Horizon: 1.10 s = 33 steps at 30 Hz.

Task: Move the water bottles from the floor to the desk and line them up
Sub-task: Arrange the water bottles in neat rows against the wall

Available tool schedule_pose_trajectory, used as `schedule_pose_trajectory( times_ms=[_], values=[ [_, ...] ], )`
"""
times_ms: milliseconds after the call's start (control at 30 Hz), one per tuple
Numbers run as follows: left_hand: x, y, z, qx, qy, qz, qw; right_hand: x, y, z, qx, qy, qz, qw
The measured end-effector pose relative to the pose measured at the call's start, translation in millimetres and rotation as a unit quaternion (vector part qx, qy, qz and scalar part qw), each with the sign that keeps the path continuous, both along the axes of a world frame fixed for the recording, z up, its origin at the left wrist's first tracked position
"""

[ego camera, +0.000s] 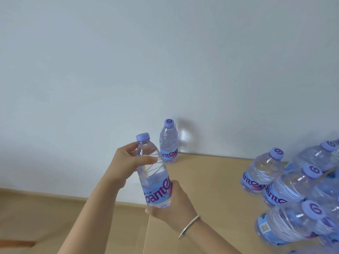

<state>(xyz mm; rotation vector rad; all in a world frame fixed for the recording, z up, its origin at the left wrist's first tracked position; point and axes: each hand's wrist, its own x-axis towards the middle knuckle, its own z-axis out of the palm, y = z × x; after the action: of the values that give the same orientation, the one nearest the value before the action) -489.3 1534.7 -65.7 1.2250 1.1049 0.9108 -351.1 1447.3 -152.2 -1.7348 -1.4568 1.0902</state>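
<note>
A water bottle [155, 173] is being held upright above the near edge of the bench [207, 182], the left hand [128, 162] curled round its shoulder and the right hand [170, 200] wrapped round its base. Judging by the lone bottle [168, 142] standing by the wall, a row is being started; the held bottle is probably to be set down beside it, clear of the clustered bottles [286, 184] at the right.

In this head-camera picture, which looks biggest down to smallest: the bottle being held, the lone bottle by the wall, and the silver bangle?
1. Held bottle, gripped by left hand and right hand
2. Lone bottle on the desk
3. Bangle

Both bottles look the same make; the held one seems bigger only through nearness.
</note>
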Motion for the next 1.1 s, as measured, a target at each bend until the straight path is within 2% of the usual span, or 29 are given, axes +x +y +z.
schedule_pose_trajectory(
  times_ms=[133, 267, 333, 467, 633, 1100],
  values=[
    [0, 12, 0, 0.003, 0.001, -0.027, 1.000, 6, 8, -2, 0.016, 0.006, -0.012, 1.000],
    [6, 23, -3, 0.001, -0.026, -0.101, 0.995, 13, 19, -12, 0.011, 0.029, -0.034, 0.999],
    [15, 31, -6, 0.010, 0.021, -0.135, 0.991, 15, 27, -16, 0.003, 0.027, -0.061, 0.998],
    [40, 45, -14, 0.066, 0.171, -0.158, 0.970, 13, 48, -32, -0.022, 0.016, -0.131, 0.991],
    [51, 54, -31, 0.102, 0.236, -0.176, 0.950, 10, 69, -60, -0.028, 0.013, -0.198, 0.980],
    [40, 67, -56, 0.116, 0.213, -0.116, 0.963, 19, 103, -75, 0.002, -0.002, -0.166, 0.986]
  ],
)
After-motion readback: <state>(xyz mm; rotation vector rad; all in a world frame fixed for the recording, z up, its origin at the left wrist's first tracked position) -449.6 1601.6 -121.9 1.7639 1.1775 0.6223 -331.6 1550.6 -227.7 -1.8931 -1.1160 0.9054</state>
